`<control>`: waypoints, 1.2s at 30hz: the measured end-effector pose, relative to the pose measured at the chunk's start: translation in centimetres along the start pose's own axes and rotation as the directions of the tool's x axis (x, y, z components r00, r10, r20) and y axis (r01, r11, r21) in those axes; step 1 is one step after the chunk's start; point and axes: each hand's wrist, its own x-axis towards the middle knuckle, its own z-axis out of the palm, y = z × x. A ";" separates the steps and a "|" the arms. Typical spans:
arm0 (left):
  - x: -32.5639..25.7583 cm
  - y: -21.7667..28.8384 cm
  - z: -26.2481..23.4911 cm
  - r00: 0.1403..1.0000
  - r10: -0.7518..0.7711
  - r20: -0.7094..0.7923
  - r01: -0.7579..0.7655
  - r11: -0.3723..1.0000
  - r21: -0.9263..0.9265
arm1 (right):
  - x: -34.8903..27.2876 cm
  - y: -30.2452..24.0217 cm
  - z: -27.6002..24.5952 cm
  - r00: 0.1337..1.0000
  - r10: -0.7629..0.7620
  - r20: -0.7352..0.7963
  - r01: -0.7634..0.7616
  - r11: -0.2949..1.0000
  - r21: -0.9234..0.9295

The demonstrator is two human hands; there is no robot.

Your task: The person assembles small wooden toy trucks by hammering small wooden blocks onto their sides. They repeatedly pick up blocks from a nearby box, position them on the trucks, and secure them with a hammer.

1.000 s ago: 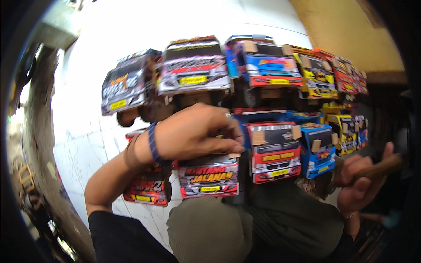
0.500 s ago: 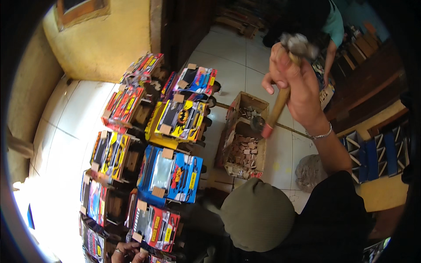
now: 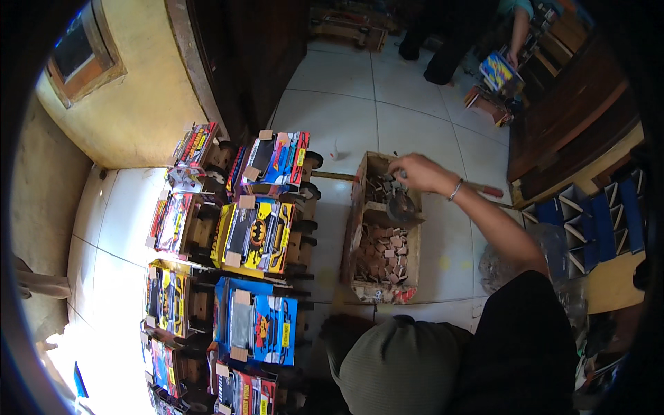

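Hammer with dark metal head (image 3: 401,205), heavy and rigid, hangs over the open wooden box (image 3: 364,181) of small blocks, right hand (image 3: 418,173) closed around its handle.

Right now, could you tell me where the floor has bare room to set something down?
Bare white tiles lie beyond the wooden crate, toward the dark doorway, and a strip runs along its right side. The toy trucks crowd the left, wheels close to the crate. The right hand reaches into the crate's far compartment.
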 end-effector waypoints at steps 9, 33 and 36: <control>0.0 0.3 0.7 0.992 -0.099 -0.073 0.094 0.993 -0.064 | 1.6 5.1 7.8 0.849 0.044 0.527 0.126 0.951 -0.283; 0.7 1.5 -0.2 0.954 -0.262 -0.145 0.271 0.961 0.053 | 3.2 4.4 5.5 0.973 -0.088 0.214 0.084 0.996 0.027; 0.6 1.5 -0.3 0.952 -0.271 -0.146 0.282 0.958 0.059 | 4.2 4.3 7.2 0.850 -0.287 0.441 0.205 0.953 0.225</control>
